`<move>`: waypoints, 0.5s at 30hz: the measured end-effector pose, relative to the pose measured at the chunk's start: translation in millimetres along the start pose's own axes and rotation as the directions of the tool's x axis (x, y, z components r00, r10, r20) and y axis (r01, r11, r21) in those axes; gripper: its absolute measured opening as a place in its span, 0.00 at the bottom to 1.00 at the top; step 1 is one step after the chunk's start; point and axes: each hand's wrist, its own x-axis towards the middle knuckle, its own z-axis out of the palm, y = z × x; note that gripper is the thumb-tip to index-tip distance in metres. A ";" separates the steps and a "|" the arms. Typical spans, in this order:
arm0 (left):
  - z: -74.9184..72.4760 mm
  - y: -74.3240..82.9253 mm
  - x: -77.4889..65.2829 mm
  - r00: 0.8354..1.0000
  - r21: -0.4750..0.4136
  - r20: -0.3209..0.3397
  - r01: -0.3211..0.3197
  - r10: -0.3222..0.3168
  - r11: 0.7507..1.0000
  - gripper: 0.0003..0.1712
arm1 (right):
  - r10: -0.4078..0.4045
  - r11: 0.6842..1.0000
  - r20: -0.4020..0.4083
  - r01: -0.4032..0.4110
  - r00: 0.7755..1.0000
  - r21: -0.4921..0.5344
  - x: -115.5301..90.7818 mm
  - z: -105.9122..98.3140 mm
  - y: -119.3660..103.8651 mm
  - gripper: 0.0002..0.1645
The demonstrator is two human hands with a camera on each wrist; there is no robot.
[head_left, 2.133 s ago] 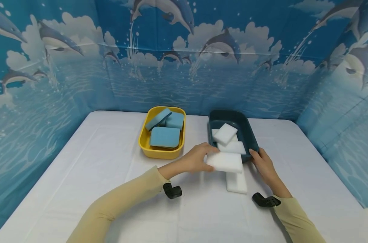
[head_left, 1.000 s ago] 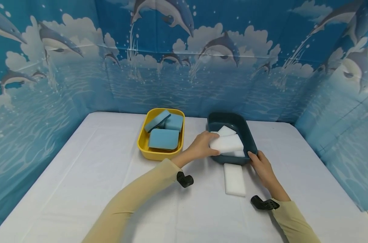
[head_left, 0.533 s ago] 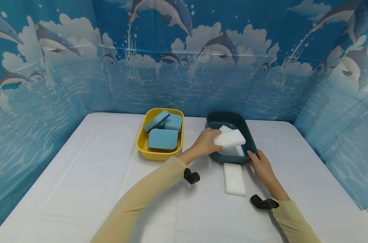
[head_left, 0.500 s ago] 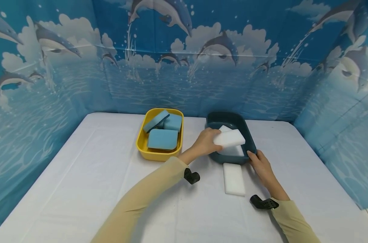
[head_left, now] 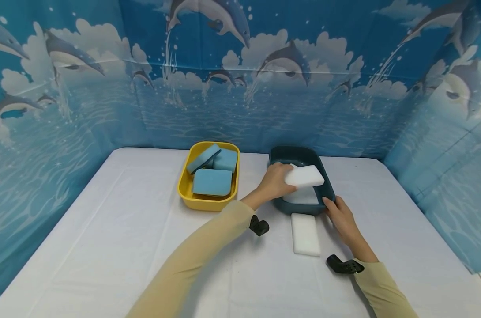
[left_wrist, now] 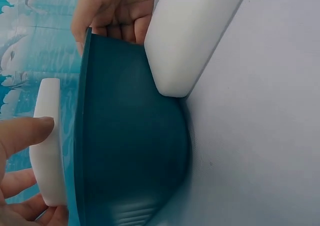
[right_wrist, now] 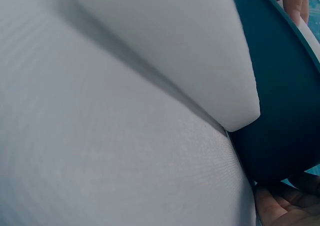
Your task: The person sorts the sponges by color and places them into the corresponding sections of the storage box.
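Note:
My left hand (head_left: 277,182) pinches a white sponge block (head_left: 305,176) over the dark teal basin (head_left: 322,168). In the left wrist view its thumb lies across one face of this white sponge (left_wrist: 48,151), with fingers on the other side, just beyond the basin's rim. Other white sponges (head_left: 306,196) lie inside the basin, partly covered by the held one. My right hand (head_left: 341,216) grips the basin's near right corner, thumb at the rim. One more white sponge (head_left: 306,235) lies on the table against the basin's near side; it looms large in the right wrist view.
A yellow basin (head_left: 202,204) with several blue sponges (head_left: 212,182) stands left of the teal one. Both sit toward the back of the white-covered table (head_left: 105,229). A dolphin-print curtain (head_left: 208,106) hangs behind and along both sides.
My left hand has carried the white sponge from the basin's near edge to farther over it, then a little rightward. My right hand has stayed at the basin's corner.

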 end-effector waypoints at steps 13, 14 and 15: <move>12.4 5.6 6.8 0.999 0.082 -0.025 0.032 -0.030 0.996 0.35 | -0.015 1.000 0.006 0.015 1.000 0.014 -0.5 -0.9 -0.4 0.45; 12.8 5.5 6.9 0.999 0.081 -0.027 0.035 -0.032 0.996 0.35 | -0.016 1.000 0.008 0.016 1.000 0.016 -0.3 -0.6 0.0 0.44; 13.1 5.5 7.1 0.999 0.082 -0.028 0.039 -0.037 0.996 0.36 | -0.017 1.000 0.011 0.017 1.000 0.020 -0.1 -0.5 0.4 0.44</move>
